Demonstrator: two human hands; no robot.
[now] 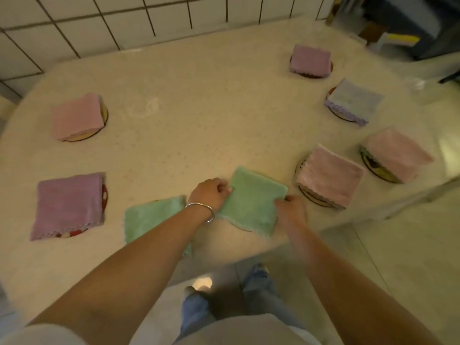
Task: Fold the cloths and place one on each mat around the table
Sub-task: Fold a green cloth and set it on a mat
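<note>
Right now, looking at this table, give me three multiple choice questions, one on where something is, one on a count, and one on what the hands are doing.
1. Where does the lilac cloth with the scalloped edge lie?
A. far right side of the table
B. near left corner
C. table centre

2. How many green cloths show?
A. one
B. two
C. four

3. What are the hands doing?
A. resting flat on bare table
B. both holding one green cloth
C. lifting a mat

Answers: 1 A, the lilac cloth sits on a mat at far right. 2 B, the held green cloth and a second green cloth. 3 B, the left hand and right hand grip its opposite edges.
</note>
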